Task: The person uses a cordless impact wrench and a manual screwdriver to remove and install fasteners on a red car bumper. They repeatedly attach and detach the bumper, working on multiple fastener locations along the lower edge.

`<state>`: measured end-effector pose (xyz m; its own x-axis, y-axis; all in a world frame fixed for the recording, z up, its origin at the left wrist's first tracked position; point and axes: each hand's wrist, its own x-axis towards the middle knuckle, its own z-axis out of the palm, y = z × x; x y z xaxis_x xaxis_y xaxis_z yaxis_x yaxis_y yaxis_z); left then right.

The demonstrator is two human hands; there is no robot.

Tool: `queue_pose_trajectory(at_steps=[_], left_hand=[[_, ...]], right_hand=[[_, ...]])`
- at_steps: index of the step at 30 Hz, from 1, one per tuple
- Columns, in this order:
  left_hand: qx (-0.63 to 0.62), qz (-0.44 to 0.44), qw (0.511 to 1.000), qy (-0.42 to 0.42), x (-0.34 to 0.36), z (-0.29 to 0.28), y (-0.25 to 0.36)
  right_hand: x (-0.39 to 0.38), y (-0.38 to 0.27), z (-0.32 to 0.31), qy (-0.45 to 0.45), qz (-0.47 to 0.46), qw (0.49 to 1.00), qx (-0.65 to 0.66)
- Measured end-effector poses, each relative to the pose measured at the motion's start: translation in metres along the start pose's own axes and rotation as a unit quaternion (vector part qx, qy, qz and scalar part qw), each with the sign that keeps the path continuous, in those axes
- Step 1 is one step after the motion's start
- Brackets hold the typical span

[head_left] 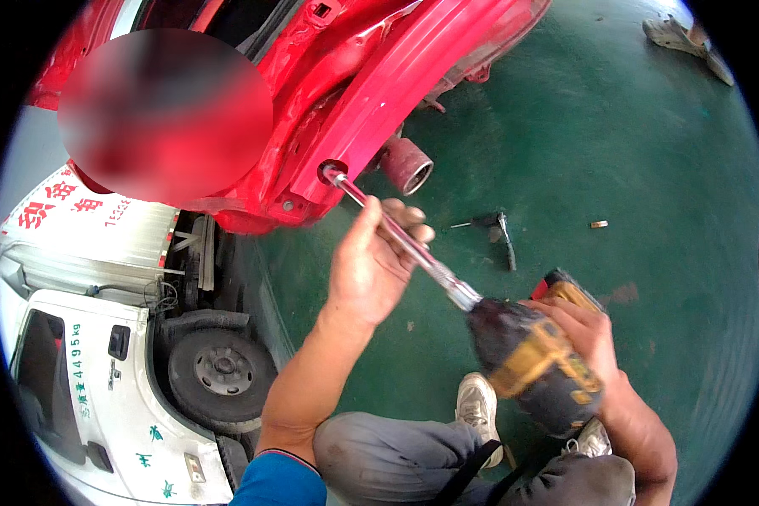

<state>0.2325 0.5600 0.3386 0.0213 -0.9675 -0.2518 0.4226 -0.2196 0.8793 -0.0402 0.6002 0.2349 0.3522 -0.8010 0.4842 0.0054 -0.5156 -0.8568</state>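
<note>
Green floor [582,160], white truck [126,413] at left bearing red and green lettering [35,214], red vehicle body [396,80] on the far side, left hand [367,270] with fingers curled around a long metal shaft [432,263], right hand [588,333] clamped on a black-and-yellow power driver [540,363] near right, shaft's far tip at the body's round hole [327,165].

Polished metal extension bar [427,262] and glossy painted red bodywork [378,93] gleam on my remote feed; the blurred power tool [527,358] appears cased in matt plastic.

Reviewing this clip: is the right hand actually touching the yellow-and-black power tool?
Touching. The head view shows the right hand wrapped over the handle of the power tool, with no gap between them.
</note>
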Motion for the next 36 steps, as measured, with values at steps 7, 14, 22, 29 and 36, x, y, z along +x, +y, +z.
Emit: queue_pose_trajectory(at_steps=[7, 14, 22, 29, 36], left_hand=[[0.132, -0.094, 0.981, -0.108, -0.010, 0.027, -0.054], [0.681, -0.124, 0.680, -0.242, -0.004, -0.077, -0.220], [0.705, 0.036, 0.706, -0.048, -0.019, -0.085, -0.308], [0.693, 0.052, 0.717, 0.059, -0.003, -0.120, -0.304], [0.706, -0.054, 0.706, -0.022, 0.047, -0.171, -0.302]], right_hand=[[-0.065, 0.057, -0.054, -0.082, 0.037, 0.994, -0.066], [-0.145, 0.088, -0.087, 0.020, 0.266, 0.868, 0.419], [-0.180, 0.084, -0.098, 0.051, 0.334, 0.857, 0.390], [-0.203, 0.089, -0.101, 0.059, 0.339, 0.860, 0.376], [-0.190, 0.093, -0.095, 0.066, 0.269, 0.885, 0.375]])
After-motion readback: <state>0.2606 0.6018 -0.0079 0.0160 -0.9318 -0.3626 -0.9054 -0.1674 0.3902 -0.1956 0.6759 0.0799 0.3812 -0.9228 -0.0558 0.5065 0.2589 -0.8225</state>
